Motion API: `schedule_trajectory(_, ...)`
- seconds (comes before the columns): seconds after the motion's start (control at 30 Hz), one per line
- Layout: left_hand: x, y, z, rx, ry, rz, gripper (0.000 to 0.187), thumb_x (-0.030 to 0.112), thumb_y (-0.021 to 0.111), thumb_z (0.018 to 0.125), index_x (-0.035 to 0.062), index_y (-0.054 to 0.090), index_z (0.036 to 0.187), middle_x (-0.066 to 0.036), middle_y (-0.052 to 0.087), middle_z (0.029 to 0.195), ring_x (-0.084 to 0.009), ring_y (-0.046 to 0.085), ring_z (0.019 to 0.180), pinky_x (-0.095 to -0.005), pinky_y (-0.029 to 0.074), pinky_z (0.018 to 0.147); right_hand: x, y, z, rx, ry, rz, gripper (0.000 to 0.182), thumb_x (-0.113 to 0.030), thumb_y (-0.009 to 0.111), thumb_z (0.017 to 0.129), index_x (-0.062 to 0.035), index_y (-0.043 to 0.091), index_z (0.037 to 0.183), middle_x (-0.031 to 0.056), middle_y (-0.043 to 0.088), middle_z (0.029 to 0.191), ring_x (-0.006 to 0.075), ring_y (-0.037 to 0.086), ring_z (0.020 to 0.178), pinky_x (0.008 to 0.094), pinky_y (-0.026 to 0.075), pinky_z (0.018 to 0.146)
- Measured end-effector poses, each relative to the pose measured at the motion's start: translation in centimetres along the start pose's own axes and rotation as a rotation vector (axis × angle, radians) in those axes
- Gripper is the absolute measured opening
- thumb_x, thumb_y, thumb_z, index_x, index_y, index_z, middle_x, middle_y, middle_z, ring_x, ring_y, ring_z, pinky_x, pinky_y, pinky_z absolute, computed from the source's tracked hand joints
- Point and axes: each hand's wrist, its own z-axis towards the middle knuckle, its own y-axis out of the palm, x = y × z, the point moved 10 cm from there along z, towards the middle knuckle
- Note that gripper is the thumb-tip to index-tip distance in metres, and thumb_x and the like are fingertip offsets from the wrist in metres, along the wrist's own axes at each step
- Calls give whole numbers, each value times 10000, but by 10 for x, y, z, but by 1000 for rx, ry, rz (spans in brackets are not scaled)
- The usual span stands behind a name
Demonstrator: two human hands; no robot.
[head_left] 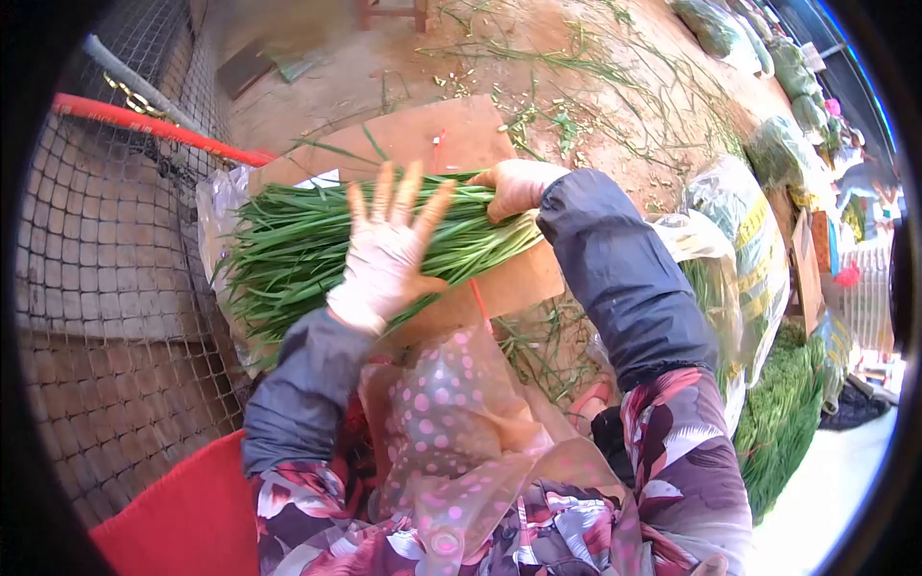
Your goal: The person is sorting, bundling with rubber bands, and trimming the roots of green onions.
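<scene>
- Left hand [384,257]: spread wide, fingers apart, palm turned down over the middle of the greens [307,228]; not clamped on anything. Slightly blurred, so cannot tell whether touching or just above.
- Right hand [521,186]: at the far side of the pale stem ends [501,242], thumb bent over the top, other fingers mostly hidden. Cannot tell whether clamped or merely pressing.
- Step in hand, by the look of it: gathering and evening the greens into one bundle, right hand for steadying the stem ends, left hand for smoothing along the length.
- Next move, as a judgement: calls for keeping the stem ends level and the bundle snug, then bringing up the red tie [481,305], visible at both near and far edges and probably running underneath. Loose leaves at the left likely to splay if pressed unevenly.
- Place of the greens: lying crosswise on the brown board [471,120], leaf tips to the left over clear plastic [213,206], stem ends to the right. Directly beneath the left hand, and against the right hand at the stem end.
</scene>
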Motion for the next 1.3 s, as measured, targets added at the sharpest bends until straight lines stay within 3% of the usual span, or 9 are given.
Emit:
schedule_trajectory(0.2, -20, 39, 2, -59, -52, -61, 1291, 446, 871, 455, 146, 181, 1504, -153, 455, 1249, -346, 447, 1160, -640, 207, 1065, 106, -28, -74, 705, -188, 952, 900, -561, 602, 851, -73, 212, 1499, 155, 343, 1496, 251, 319, 1381, 379, 255, 1116)
schedule_trajectory(0.3, -22, 41, 9, -49, -3, -66, 1246, 441, 864, 469, 115, 226, 1487, -151, 483, 1199, -328, 473, 1112, -562, 288, 1031, 180, 51, -51, 721, -124, 1423, 1075, -766, 456, 792, -74, 60, 1514, 155, 185, 1557, 333, 158, 1438, 495, 173, 1140)
schedule_trajectory(0.47, -17, 39, 18, -66, 46, -96, 1107, 353, 854, 525, 81, 298, 1443, -138, 533, 1114, -313, 533, 1045, -436, 399, 900, 144, 49, -16, 724, -281, 1662, 1140, -834, 387, 749, -40, 80, 1508, 150, 204, 1552, 286, 181, 1434, 413, 159, 1153)
schedule_trajectory(0.7, -1, 32, 37, -108, 80, -140, 1041, 321, 863, 516, 56, 365, 1391, -163, 545, 1082, -349, 551, 1004, -458, 438, 844, 146, 46, -11, 736, -201, 1541, 1092, -837, 358, 773, -28, 209, 1490, 124, 265, 1534, 214, 222, 1420, 358, 173, 1145)
schedule_trajectory(0.87, -2, 28, 24, -30, 98, -137, 1153, 267, 882, 466, 29, 311, 1438, -208, 530, 1205, -396, 504, 1104, -468, 405, 938, 162, 53, -110, 909, -154, 1101, 851, -556, 575, 882, 13, 296, 1450, 182, 376, 1469, 244, 343, 1368, 329, 271, 1114)
schedule_trajectory(0.97, -2, 16, 7, -9, 108, -303, 1075, 200, 848, 550, 12, 289, 1449, -217, 444, 1372, -383, 413, 1263, -438, 319, 1063, 170, 90, -207, 787, 97, 590, 585, -327, 640, 878, -31, 480, 1356, 138, 548, 1334, 215, 505, 1248, 315, 378, 1047)
schedule_trajectory(1.1, 11, -36, -11, 129, 42, -335, 690, 35, 689, 782, 3, 383, 1399, -166, 443, 1399, -324, 407, 1292, -407, 282, 1099, 295, 170, -370, 849, 556, 515, 504, -319, 698, 789, -97, 616, 1235, 155, 653, 1150, 256, 634, 1059, 344, 473, 936)
schedule_trajectory(1.2, 89, -67, 4, 119, 124, -424, 562, 14, 662, 806, -6, 468, 1332, -163, 504, 1337, -315, 462, 1245, -398, 327, 1073, 354, 201, -438, 879, 832, 203, 466, -200, 673, 767, -68, 613, 1210, 175, 647, 1129, 303, 622, 1049, 381, 487, 918)
schedule_trajectory(1.3, 233, -66, 20, 102, 514, -554, 413, -8, 678, 751, 3, 600, 1157, -158, 617, 1144, -342, 558, 1123, -411, 425, 980, 324, 164, -385, 947, 502, -13, 437, -131, 690, 744, -78, 621, 1172, 156, 646, 1129, 309, 617, 1046, 380, 492, 923)
